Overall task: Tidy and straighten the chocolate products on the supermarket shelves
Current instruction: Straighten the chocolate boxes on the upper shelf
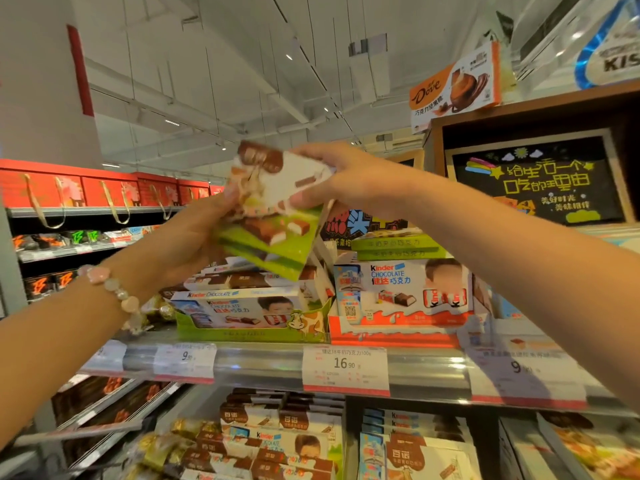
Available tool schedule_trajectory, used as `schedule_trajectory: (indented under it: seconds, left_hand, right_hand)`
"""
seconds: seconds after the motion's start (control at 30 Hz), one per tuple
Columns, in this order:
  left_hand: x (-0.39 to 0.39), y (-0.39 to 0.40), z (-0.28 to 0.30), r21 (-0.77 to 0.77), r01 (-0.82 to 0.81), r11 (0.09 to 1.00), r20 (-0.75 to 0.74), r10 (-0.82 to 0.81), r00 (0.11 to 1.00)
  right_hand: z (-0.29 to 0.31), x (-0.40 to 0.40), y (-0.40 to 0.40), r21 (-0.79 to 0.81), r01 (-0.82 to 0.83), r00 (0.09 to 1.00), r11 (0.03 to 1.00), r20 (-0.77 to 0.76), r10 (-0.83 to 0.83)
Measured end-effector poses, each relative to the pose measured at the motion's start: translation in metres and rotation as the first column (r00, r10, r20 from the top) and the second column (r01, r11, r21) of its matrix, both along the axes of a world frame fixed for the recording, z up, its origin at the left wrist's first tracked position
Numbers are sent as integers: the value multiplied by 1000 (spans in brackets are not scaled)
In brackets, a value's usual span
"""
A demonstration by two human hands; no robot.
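Observation:
Both hands hold flat chocolate boxes up above the top shelf. My left hand (194, 244) grips a small stack of green-and-white chocolate boxes (273, 247) from the left and below. My right hand (346, 178) pinches the right end of the topmost white-and-brown box (277, 181), which is tilted and blurred. Under them, Kinder Chocolate boxes (401, 285) stand in a red-and-white display tray (394, 336). More Kinder boxes lie in a green display tray (249, 332) to its left.
Price tags (345, 370) line the shelf's front edge. The lower shelf holds several brown-and-white chocolate boxes (277, 441), some lying askew. A Dove box (457, 88) stands on a wooden cabinet at the upper right. Red gift boxes (69, 190) fill the left aisle shelf.

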State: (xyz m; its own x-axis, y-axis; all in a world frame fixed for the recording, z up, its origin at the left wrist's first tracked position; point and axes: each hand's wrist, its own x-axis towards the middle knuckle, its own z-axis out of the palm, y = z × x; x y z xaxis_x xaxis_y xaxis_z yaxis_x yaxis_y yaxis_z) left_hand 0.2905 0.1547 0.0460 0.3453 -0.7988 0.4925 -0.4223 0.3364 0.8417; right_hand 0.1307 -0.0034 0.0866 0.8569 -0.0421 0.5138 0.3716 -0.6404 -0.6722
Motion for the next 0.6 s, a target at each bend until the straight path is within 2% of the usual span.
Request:
schedule_trajectory:
  seconds: [0.07, 0.13, 0.23, 0.3, 0.37, 0.47, 0.5, 0.6]
  left_hand:
    - [5, 4, 3, -2, -128, 992, 86, 128, 988]
    - [10, 13, 1, 56, -188, 981, 257, 167, 952]
    - [11, 27, -7, 129, -252, 959, 506, 155, 848]
    - [12, 31, -8, 130, -293, 947, 538, 181, 823]
    - [11, 27, -9, 136, -332, 934, 563, 203, 801]
    - [7, 18, -11, 144, -395, 907, 668, 205, 715]
    - [5, 15, -13, 141, -431, 892, 727, 202, 656]
    - [7, 6, -21, 74, -523, 849, 902, 167, 399]
  right_hand:
    - [13, -5, -8, 163, -2, 995, 987, 94, -14]
    - [25, -11, -16, 273, 7, 981, 962, 183, -59]
    - [32, -11, -25, 266, 95, 945, 959, 278, -171]
    - [28, -7, -26, 203, 180, 906, 963, 346, -242]
    - [22, -2, -26, 56, 254, 873, 966, 416, -254]
    - [13, 9, -28, -124, 299, 883, 946, 412, -225]
    - [9, 13, -28, -175, 313, 892, 933, 391, -226]
    - [-3, 27, -31, -297, 372, 900, 879, 345, -265]
